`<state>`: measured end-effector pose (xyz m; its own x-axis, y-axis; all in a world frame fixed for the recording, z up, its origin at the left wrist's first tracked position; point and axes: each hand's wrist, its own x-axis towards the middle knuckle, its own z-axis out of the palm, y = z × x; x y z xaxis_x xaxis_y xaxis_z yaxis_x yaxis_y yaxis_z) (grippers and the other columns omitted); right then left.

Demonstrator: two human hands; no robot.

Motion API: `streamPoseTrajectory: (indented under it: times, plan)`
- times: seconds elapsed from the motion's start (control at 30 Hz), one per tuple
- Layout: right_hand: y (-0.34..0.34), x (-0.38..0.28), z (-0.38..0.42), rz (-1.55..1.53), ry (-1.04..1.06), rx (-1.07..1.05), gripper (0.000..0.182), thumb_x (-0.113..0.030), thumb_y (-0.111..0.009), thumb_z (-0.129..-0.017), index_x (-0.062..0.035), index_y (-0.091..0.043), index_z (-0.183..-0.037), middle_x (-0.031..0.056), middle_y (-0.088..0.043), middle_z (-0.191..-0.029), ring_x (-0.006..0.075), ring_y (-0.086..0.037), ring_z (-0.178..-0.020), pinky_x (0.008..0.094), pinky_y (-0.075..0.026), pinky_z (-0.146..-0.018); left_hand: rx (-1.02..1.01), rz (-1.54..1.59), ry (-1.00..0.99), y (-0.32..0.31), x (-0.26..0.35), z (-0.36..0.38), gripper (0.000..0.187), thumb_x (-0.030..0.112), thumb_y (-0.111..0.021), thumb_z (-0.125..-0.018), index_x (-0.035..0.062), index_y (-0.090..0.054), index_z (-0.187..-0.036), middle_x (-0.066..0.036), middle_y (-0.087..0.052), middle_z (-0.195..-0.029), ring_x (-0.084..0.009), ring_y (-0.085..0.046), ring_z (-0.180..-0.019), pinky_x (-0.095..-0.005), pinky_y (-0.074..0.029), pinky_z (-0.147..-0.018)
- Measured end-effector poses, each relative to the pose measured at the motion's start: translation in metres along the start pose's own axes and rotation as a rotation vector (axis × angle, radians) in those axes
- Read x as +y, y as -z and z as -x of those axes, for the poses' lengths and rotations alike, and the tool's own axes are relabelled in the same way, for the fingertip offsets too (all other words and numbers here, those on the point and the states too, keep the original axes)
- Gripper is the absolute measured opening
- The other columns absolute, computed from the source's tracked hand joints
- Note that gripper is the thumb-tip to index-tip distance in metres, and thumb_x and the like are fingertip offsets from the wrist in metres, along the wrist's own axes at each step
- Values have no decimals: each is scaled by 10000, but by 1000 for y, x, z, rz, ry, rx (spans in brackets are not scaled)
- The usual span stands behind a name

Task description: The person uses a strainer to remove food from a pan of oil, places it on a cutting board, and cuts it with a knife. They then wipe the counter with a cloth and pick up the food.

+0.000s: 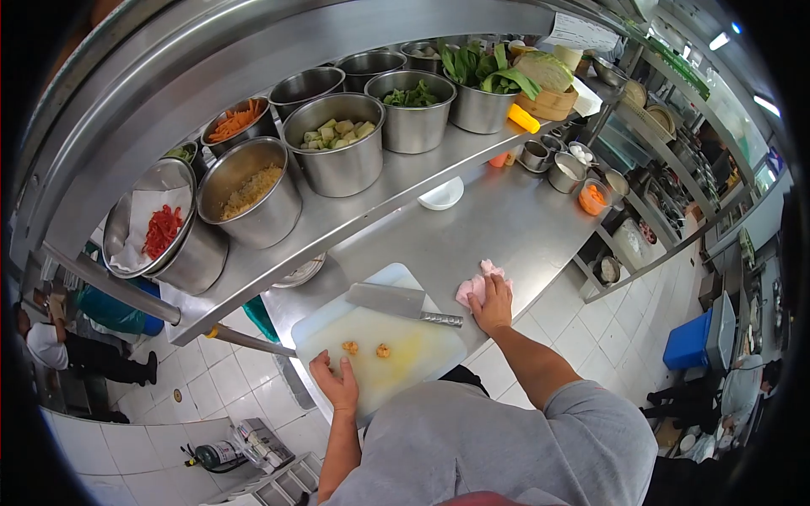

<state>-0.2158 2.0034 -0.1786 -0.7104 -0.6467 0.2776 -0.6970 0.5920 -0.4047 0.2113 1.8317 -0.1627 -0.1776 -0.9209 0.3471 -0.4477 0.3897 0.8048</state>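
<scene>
My right hand (492, 305) rests on a crumpled pink cloth (472, 288) on the steel counter, fingers spread over it. My left hand (337, 384) is at the near left edge of a white cutting board (422, 354), thumb and fingers apart, with nothing in it. Two small brownish food pieces (383, 351) lie on the board, close to my left fingers, near a yellow stain. A cleaver (386, 298) lies flat across the far part of the board, its patterned handle pointing toward my right hand.
A steel shelf (354, 207) with pots of cut vegetables (337, 135) runs above the counter's far side. Beneath it are a white bowl (441, 194) and a plate (301, 271). Small pots and an orange tub (593, 197) stand at the right end. Other people are at both sides.
</scene>
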Motion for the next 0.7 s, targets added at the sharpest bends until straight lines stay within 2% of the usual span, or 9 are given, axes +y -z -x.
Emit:
streamPoseTrajectory:
  times: [0.2,0.27,0.4,0.47,0.7]
  plan:
    - [3,1,1,-16,2,4,808,-444,-803,-996,-5,-556,-1628,234,-523,-1667,441,-457,-1588,597,-305,-1355,-51,-2,-97,-4,-1,-1,461,185,-783,-1027,-36,-620,-1397,-170,-589,-1220,-318,-572,-1101,-456,-487,-966]
    - [3,-2,2,-4,-9,30,797,-441,-802,-997,-1,-563,-1618,234,-529,-1658,444,-466,-1577,602,-307,-1352,-87,5,-30,-1,-1,0,467,147,-779,-1002,-48,-620,-1395,-223,-608,-1288,-384,-590,-1181,-501,-513,-1049]
    - [12,-2,0,-11,-3,38,802,-448,-783,-1006,-6,-546,-1631,230,-538,-1643,441,-475,-1567,608,-307,-1351,-91,61,-7,-3,-1,1,508,137,-766,-1010,-62,-594,-1444,-225,-588,-1337,-384,-581,-1228,-493,-498,-1087]
    - [21,-9,-1,-34,71,89,790,-441,-796,-1007,14,-565,-1610,252,-559,-1611,455,-499,-1541,594,-371,-1305,-99,71,34,-7,-12,5,518,144,-756,-1022,-72,-581,-1460,-212,-575,-1348,-372,-573,-1249,-483,-480,-1114]
    - [13,-4,3,25,10,20,793,-480,-746,-1049,8,-537,-1638,246,-504,-1663,431,-460,-1582,566,-335,-1349,-124,32,34,-4,-6,4,511,163,-725,-1058,-82,-565,-1477,-212,-580,-1337,-367,-569,-1260,-497,-461,-1125]
